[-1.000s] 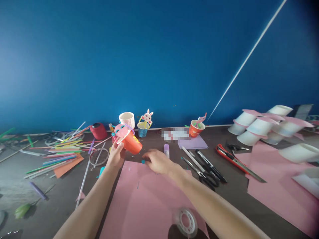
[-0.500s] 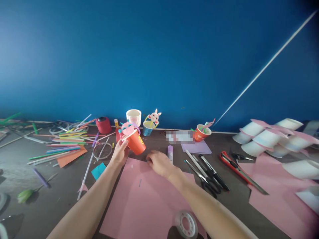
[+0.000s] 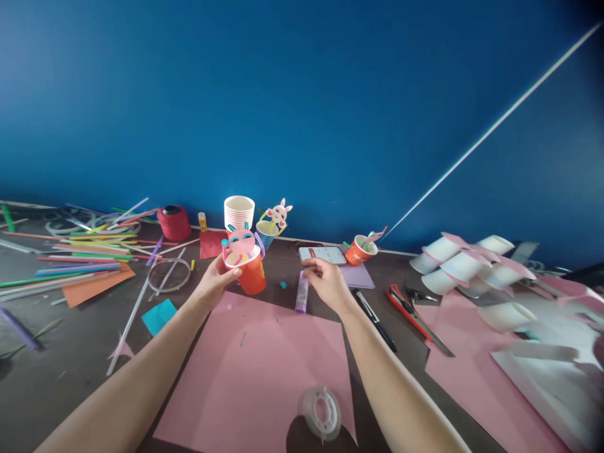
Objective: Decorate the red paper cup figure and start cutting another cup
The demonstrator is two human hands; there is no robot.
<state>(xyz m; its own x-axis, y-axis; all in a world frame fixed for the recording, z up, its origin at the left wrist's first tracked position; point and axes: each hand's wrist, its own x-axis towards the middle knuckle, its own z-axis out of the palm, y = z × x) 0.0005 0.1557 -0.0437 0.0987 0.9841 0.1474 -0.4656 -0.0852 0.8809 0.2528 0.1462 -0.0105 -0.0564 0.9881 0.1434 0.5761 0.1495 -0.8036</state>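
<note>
My left hand is closed around an orange paper cup, thumb at the rim. From the cup rises a pink paper animal face with blue ears and pipe-cleaner-like arms, one purple. My right hand has its fingers bent at the upper end of a purple glue stick and seems to pinch it; the fingertips partly cover that end. Below the hands lies a large pink paper sheet with a clear tape roll. A small teal scrap sits between the hands.
Behind stand stacked white cups, a blue cup with a rabbit face, a phone and another orange cup. Colourful straws spread left. A marker, box cutter and joined white cups are right.
My right hand has moved from the pink sheet's back edge to the glue stick. The orange cup in my left hand is turned more upright. The view has shifted right.
</note>
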